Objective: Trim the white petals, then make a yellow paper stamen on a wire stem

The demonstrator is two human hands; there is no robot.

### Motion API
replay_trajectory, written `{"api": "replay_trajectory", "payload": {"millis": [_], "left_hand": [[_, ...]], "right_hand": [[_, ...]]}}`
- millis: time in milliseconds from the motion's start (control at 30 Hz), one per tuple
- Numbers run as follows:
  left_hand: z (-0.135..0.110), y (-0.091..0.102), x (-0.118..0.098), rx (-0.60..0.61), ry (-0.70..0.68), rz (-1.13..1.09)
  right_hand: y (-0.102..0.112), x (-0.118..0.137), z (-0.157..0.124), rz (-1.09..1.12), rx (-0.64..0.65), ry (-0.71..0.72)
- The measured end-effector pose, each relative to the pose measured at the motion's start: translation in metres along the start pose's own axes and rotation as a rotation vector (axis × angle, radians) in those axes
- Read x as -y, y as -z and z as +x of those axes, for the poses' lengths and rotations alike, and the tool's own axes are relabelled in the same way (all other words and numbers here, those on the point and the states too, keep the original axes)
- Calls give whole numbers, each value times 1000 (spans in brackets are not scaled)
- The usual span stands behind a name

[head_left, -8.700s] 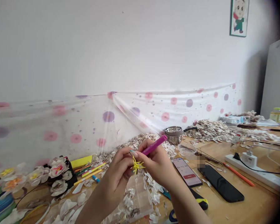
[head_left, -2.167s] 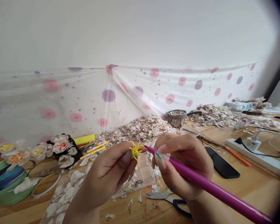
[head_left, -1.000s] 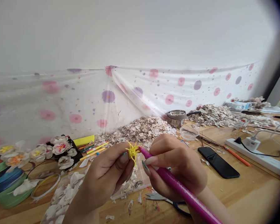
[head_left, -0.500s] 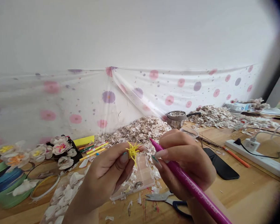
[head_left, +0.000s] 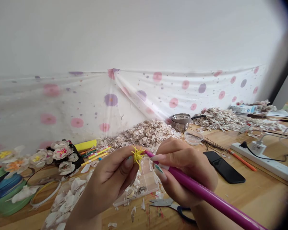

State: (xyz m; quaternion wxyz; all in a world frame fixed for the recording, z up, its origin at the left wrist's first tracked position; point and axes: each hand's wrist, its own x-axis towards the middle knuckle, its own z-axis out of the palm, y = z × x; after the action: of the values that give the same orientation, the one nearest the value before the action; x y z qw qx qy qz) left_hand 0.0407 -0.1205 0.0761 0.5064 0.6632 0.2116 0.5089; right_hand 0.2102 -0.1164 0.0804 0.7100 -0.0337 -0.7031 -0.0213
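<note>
Between the thumb and fingers of my left hand (head_left: 117,172) is a small yellow flower stamen cluster (head_left: 137,156) with thin spiky strands. My right hand (head_left: 184,169) is closed around a magenta acrylic marker (head_left: 201,191), held like a pen. The marker's tip is at the right edge of the yellow strands; whether it touches them I cannot tell. Below the hands lies a clear plastic compartment box (head_left: 148,179) with pale petal pieces in it. Scissors (head_left: 163,202) with dark handles lie just under my right hand, partly hidden by it.
Heaps of pale petals (head_left: 144,132) lie along the wall. Finished white flowers (head_left: 62,153) and coloured markers (head_left: 99,152) are on the left. To the right are a phone (head_left: 224,166), an orange marker (head_left: 242,160), a power strip (head_left: 264,163) and a metal bowl (head_left: 180,123).
My right hand has moved left, bringing the marker's tip to the yellow strands. My left hand, holding the stamen cluster, has barely shifted.
</note>
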Motion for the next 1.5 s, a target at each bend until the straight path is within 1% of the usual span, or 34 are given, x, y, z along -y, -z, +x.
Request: {"api": "replay_trajectory", "payload": {"millis": [100,233,400,600,733,800,867,933,1033,1167,1200,1333,1400,1500], "left_hand": [[1,0,0,44,0,1],[0,-1,-1,44,22,27],[-2,-5,-4,-28,74,40],[-3,-4,-3,-40,84,24],[-2,-1,1,45,8,22],[-2,-3,0,20,18,28],[-3,-6,-3,-40,67,30],[-4,-8,-6,-68,113,38],[-5,-7,-5,-74,138,65],[-4,-1,0,-30,102,59],[-3,0,0,-31,97,57],[-2,-3,-3,3,72,38],[-2,-5,-5,-17,99,19],[-4,-9,-7,-105,156,36]], "right_hand": [[0,0,1,-3,27,13],[0,-1,2,0,28,11],[-1,-2,1,-2,30,-4],[-1,-2,1,13,12,-10],[-1,-3,0,-37,-3,-20],[-1,-3,0,-36,-9,-12],[-1,-2,0,-21,0,1],[-1,-2,1,-6,8,10],[-1,-2,1,-7,-6,8],[0,-2,1,-44,-63,12],[0,-2,1,-45,-60,18],[0,2,1,-42,24,25],[0,2,1,-43,33,20],[-1,2,0,-48,26,11]]}}
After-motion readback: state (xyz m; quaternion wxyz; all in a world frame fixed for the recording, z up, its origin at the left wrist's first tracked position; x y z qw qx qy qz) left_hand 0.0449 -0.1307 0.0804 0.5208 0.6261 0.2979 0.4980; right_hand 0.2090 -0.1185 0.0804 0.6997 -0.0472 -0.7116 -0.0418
